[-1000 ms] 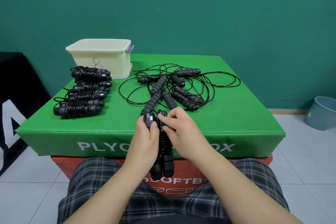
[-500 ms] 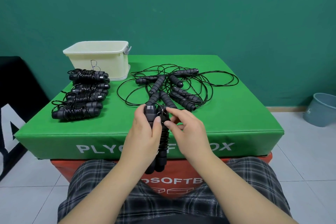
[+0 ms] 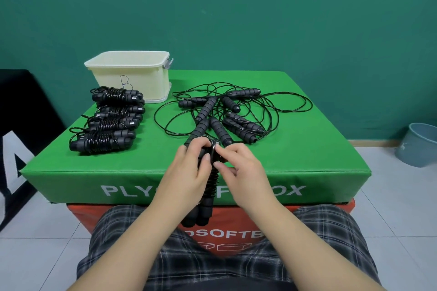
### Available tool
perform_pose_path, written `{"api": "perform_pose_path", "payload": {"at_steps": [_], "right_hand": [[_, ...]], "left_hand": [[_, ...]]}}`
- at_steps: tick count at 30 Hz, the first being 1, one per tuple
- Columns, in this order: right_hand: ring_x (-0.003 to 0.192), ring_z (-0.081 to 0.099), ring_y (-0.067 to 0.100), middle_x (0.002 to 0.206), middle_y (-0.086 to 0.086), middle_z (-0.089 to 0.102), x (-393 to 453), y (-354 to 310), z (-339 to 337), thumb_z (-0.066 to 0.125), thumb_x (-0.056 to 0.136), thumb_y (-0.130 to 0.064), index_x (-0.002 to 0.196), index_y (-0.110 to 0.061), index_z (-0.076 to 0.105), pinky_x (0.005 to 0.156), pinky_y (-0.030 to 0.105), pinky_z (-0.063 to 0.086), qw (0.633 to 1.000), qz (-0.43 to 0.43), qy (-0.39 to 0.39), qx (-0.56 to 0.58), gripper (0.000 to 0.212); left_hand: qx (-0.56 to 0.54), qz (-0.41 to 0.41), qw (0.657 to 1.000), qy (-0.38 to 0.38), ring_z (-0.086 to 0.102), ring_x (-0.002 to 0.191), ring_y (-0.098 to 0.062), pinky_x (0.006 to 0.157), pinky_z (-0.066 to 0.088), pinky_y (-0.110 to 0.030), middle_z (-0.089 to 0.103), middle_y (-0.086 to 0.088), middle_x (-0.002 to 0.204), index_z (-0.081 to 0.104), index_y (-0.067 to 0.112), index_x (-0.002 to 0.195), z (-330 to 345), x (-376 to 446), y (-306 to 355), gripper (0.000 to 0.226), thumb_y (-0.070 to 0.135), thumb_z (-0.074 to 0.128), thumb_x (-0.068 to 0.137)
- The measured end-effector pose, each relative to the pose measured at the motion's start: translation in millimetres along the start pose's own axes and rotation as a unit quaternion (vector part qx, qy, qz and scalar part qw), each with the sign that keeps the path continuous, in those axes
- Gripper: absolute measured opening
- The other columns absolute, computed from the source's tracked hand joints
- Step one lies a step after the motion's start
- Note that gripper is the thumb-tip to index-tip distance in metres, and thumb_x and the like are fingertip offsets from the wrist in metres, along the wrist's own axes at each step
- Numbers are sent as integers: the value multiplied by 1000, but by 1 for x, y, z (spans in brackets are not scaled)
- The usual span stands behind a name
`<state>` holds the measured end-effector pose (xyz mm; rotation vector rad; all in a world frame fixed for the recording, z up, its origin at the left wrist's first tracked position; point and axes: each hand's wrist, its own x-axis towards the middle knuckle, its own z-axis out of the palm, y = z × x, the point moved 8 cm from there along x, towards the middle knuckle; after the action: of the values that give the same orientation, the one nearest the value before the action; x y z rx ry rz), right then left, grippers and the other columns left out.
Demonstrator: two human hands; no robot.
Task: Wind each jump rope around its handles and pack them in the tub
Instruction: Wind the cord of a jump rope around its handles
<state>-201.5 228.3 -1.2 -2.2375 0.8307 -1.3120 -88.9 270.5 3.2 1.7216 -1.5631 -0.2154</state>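
A person sits facing a green padded box whose flat top serves as the surface; white lettering runs along its near side. Both hands meet over the near edge, at its middle, holding one wound jump rope upright, its paired black handles pointing down past the edge toward the lap.

The left hand has its fingers curled round the upper part of the handles, thumb lying along the front. The right hand pinches the loose end of the cord at the top of the bundle, between thumb and fingertips, with the other fingers bent inward.

Along the left edge of the surface lies a row of four wound ropes, each a tight black coil round its handles, set one behind the other. At the far left corner, just behind the row, stands the cream tub, open at the top, with a hand-drawn letter B on its near wall.

In the middle of the surface, reaching toward the far right, lies a tangle of unwound ropes: several black foam handles fanned out with thin black cord looping loosely around them.

On the tiled floor at the far right stands a grey-blue bucket, well apart from the box.
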Motion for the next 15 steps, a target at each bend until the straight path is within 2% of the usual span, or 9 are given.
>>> {"api": "perform_pose_path", "payload": {"at_steps": [4,10,15], "right_hand": [[77,45,5,94,4,57,-2,-7,-3,59,86,-11,117,-1,65,63,23,44,996,-45,40,-60,33],[82,59,22,94,8,64,-1,-14,-8,49,90,-16,108,-2,70,63,33,50,987,-89,90,-99,31],[82,54,24,89,8,64,-3,-10,-6,53,88,-11,103,-5,73,62,35,48,984,-114,94,-101,26]], "left_hand": [[-16,4,1000,3,50,87,-13,77,45,-37,46,3,104,38,36,119,3,0,0,23,35,35,96],[-68,10,997,27,43,93,-4,77,35,-28,48,3,106,34,38,111,5,-2,2,16,35,33,95],[-74,-3,997,8,46,95,-9,77,36,-29,50,1,104,34,35,110,10,-2,-3,14,30,34,98]]}}
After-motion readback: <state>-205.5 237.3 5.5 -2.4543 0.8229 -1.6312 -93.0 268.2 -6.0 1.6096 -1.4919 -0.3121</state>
